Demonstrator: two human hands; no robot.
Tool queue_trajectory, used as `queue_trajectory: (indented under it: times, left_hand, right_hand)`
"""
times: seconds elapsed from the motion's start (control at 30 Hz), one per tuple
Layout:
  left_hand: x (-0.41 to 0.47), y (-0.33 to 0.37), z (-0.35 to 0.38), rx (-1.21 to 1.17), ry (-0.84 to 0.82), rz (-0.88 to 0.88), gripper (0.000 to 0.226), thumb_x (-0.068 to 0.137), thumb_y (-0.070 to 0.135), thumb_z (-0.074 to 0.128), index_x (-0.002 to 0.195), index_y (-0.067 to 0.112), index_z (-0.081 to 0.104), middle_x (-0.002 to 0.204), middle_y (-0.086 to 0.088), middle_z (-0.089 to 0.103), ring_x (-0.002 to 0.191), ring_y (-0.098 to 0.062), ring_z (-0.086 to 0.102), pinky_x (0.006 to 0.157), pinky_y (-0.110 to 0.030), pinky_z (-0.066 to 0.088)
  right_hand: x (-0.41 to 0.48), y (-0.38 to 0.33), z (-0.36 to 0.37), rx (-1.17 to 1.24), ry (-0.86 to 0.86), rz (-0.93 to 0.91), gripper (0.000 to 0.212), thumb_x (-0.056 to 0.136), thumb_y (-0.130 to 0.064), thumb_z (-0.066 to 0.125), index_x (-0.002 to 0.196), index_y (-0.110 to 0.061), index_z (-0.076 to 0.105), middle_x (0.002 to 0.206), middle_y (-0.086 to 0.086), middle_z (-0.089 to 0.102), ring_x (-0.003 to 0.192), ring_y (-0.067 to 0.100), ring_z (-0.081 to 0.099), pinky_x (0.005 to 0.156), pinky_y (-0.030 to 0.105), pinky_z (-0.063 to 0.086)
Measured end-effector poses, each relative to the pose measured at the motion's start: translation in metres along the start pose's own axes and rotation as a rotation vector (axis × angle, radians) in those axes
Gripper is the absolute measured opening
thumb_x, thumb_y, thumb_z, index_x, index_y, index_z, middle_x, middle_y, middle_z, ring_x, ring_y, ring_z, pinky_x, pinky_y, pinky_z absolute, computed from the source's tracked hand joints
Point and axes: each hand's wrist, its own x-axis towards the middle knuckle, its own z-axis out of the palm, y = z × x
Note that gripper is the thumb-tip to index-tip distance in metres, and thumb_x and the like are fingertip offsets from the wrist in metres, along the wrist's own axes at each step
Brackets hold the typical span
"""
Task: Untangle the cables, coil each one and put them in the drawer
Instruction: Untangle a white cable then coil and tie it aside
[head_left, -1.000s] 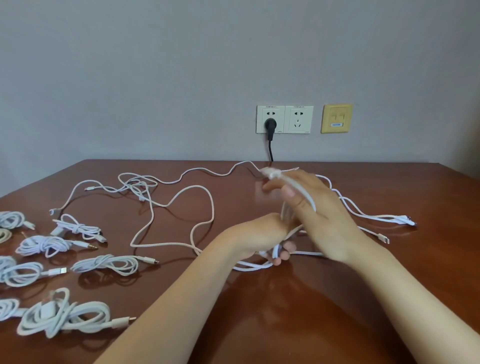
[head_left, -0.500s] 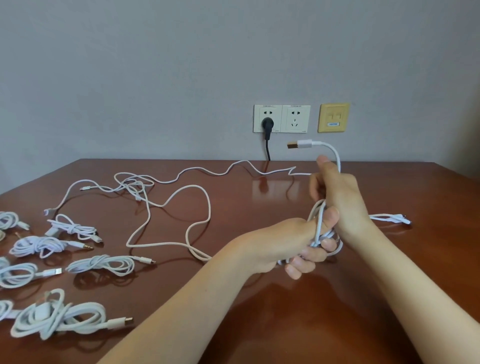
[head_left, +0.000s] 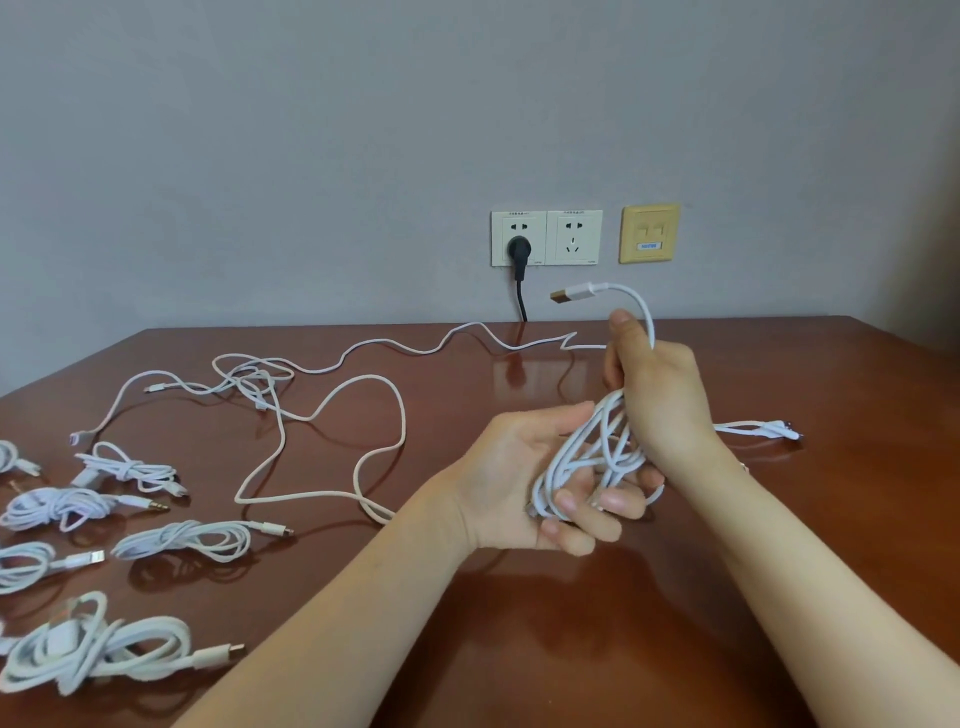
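The cable (head_left: 587, 448) is soft and light; the left hand (head_left: 511, 480) holds its loops, the right hand (head_left: 662, 395) grips near the plug (head_left: 571, 292).

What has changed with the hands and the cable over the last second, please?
The right hand rose, still gripping the white cable; its slack came off the table into the loops, and its USB plug now sticks up above the thumb. The left hand turned palm up, cradling the loops in curled fingers. The coiled cables at left and the loose tangle stayed put.
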Motion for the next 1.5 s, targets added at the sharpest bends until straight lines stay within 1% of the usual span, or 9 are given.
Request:
queue_trajectory:
  times: [0.27, 0.43, 0.6, 0.73, 0.83, 1.03, 1.2, 1.33, 1.5]
  left_hand:
    - [-0.007, 0.001, 0.008, 0.246, 0.22, 0.033, 0.031, 0.084, 0.037, 0.059, 0.097, 0.008, 0.06, 0.066, 0.007, 0.057, 0.067, -0.01, 0.061, 0.066, -0.023, 0.053]
    - [-0.002, 0.002, 0.024, 0.524, 0.463, 0.029, 0.02, 0.098, 0.026, 0.041, 0.093, 0.009, 0.049, 0.06, 0.008, 0.043, 0.05, -0.004, 0.04, 0.046, -0.013, 0.032]
    - [0.0, 0.004, 0.031, 1.098, 0.602, -0.018, 0.019, 0.099, 0.021, 0.043, 0.081, 0.024, 0.045, 0.069, 0.003, 0.042, 0.055, -0.01, 0.039, 0.055, -0.018, 0.034]
    - [0.006, 0.001, 0.04, 1.313, 0.692, -0.035, 0.019, 0.099, 0.027, 0.041, 0.118, 0.025, 0.048, 0.093, 0.006, 0.059, 0.077, -0.019, 0.05, 0.065, -0.007, 0.035]
    - [0.014, -0.005, 0.041, 1.4, 0.729, -0.029, 0.037, 0.1, 0.034, 0.034, 0.135, 0.022, 0.04, 0.112, -0.001, 0.059, 0.098, -0.018, 0.055, 0.087, -0.026, 0.042]
    - [0.014, -0.007, 0.033, 1.128, 0.761, 0.156, 0.028, 0.1, 0.021, 0.038, 0.08, 0.019, 0.058, 0.062, 0.007, 0.05, 0.053, -0.007, 0.044, 0.058, -0.024, 0.037]
    - [0.007, 0.001, 0.041, 0.856, 0.598, 0.359, 0.031, 0.101, 0.008, 0.034, 0.079, 0.013, 0.055, 0.056, 0.009, 0.046, 0.039, 0.0, 0.038, 0.042, -0.008, 0.027]
    - [-0.002, 0.015, 0.026, 0.746, 0.761, 0.528, 0.032, 0.1, 0.009, 0.033, 0.078, 0.012, 0.055, 0.043, 0.013, 0.043, 0.038, 0.0, 0.033, 0.037, -0.009, 0.023]
    - [-0.01, 0.026, 0.007, 0.718, 1.081, 0.584, 0.034, 0.101, 0.015, 0.034, 0.075, 0.015, 0.054, 0.044, 0.012, 0.04, 0.039, -0.005, 0.03, 0.038, -0.013, 0.023]
  right_hand:
    - [0.0, 0.005, 0.0, -0.05, 0.045, 0.022, 0.057, 0.097, -0.028, 0.039, 0.043, -0.013, 0.033, 0.03, -0.006, 0.032, 0.04, 0.01, 0.03, 0.048, 0.027, 0.028]
    - [0.0, 0.008, -0.001, -0.094, 0.119, 0.06, 0.064, 0.096, -0.024, 0.036, 0.033, -0.016, 0.035, 0.03, -0.006, 0.039, 0.049, 0.018, 0.036, 0.057, 0.032, 0.03]
    - [0.001, 0.014, -0.001, -0.189, 0.17, 0.103, 0.051, 0.096, -0.024, 0.034, 0.048, -0.009, 0.038, 0.052, 0.006, 0.043, 0.064, 0.03, 0.042, 0.062, 0.033, 0.031]
    - [0.001, 0.017, -0.001, -0.259, 0.213, 0.136, 0.05, 0.097, -0.025, 0.033, 0.052, -0.005, 0.043, 0.067, 0.014, 0.052, 0.073, 0.033, 0.048, 0.064, 0.032, 0.03]
    - [0.003, 0.019, -0.004, -0.307, 0.241, 0.147, 0.047, 0.096, -0.026, 0.033, 0.055, -0.006, 0.044, 0.075, 0.017, 0.053, 0.076, 0.033, 0.047, 0.066, 0.033, 0.031]
    - [0.016, 0.018, -0.018, -0.012, -0.22, 0.395, 0.044, 0.092, -0.017, 0.043, 0.049, -0.01, 0.048, 0.047, 0.005, 0.045, 0.033, 0.013, 0.042, 0.037, 0.019, 0.033]
    - [0.017, 0.028, -0.027, 0.463, -0.387, 0.574, 0.033, 0.097, -0.007, 0.039, 0.067, -0.012, 0.053, 0.042, -0.004, 0.052, 0.032, 0.005, 0.047, 0.034, 0.014, 0.036]
    - [0.011, 0.02, -0.012, 0.559, -0.373, 0.462, 0.037, 0.096, -0.016, 0.044, 0.061, -0.013, 0.055, 0.045, -0.004, 0.034, 0.03, 0.002, 0.022, 0.031, 0.012, 0.014]
    - [-0.004, 0.011, 0.009, 0.451, -0.178, 0.12, 0.03, 0.095, -0.022, 0.049, 0.069, -0.013, 0.062, 0.047, -0.007, 0.052, 0.035, 0.004, 0.035, 0.034, 0.015, 0.026]
